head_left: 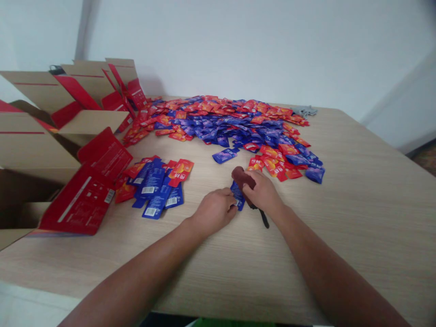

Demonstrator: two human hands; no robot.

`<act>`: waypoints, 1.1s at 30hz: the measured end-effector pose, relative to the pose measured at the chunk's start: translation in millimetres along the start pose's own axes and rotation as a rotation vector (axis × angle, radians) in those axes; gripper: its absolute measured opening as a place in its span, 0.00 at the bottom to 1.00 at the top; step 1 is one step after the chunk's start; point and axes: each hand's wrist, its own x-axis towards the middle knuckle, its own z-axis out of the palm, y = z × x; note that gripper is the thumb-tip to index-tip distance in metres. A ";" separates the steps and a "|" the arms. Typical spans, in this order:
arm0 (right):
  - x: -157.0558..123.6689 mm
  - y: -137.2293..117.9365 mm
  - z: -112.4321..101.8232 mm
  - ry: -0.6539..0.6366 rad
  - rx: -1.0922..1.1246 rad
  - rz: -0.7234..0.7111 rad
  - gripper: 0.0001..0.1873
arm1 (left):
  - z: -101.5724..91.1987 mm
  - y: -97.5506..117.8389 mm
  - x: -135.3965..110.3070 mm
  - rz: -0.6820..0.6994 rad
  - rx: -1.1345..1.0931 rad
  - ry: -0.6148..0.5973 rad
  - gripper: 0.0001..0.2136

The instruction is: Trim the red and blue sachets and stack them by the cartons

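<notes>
At the table (357, 195), the left hand (215, 210) holds a blue sachet (238, 194); the right hand (264, 190) grips a brown object (241, 177).

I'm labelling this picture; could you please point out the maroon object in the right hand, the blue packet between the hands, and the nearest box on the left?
Maroon object (238, 174): head view, its upper end.
Blue packet (240, 197): head view, its uncovered part.
Nearest box (79, 203): head view, red printed panel.

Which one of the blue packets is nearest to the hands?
The blue packet between the left hand and the right hand, partly hidden by the brown object; the others lie farther away.
</notes>
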 end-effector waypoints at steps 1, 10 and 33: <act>-0.4 -2.0 -1.3 -0.021 0.011 -0.021 0.20 | -0.1 0.1 0.2 0.006 0.007 0.003 0.07; -4.1 -18.8 -5.3 -0.203 0.122 -0.165 0.22 | 0.2 0.6 2.0 0.006 0.043 0.047 0.05; -4.0 -15.8 -9.6 -0.202 0.032 -0.137 0.20 | -1.0 -0.2 4.4 0.000 0.024 0.007 0.07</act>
